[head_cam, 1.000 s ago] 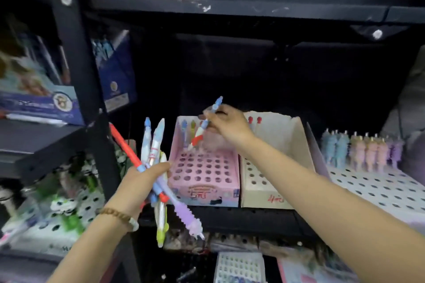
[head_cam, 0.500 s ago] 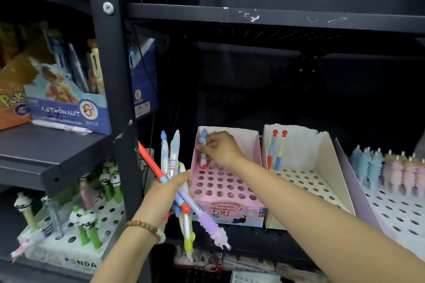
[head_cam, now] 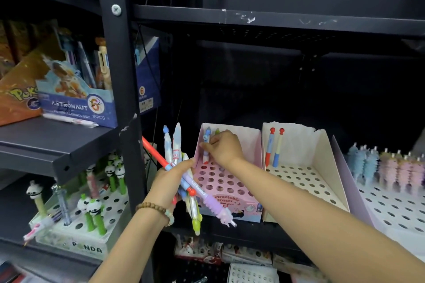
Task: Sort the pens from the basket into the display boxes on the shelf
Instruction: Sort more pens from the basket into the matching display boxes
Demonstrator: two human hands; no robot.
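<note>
Pen (head_cam: 206,145) now upright, pinched by right hand (head_cam: 224,147)

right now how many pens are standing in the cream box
2. The left pen, blue over red, stands at the back left of the cream box; the right pen, yellow over blue, stands beside it. The forearm hides some front holes.
</note>
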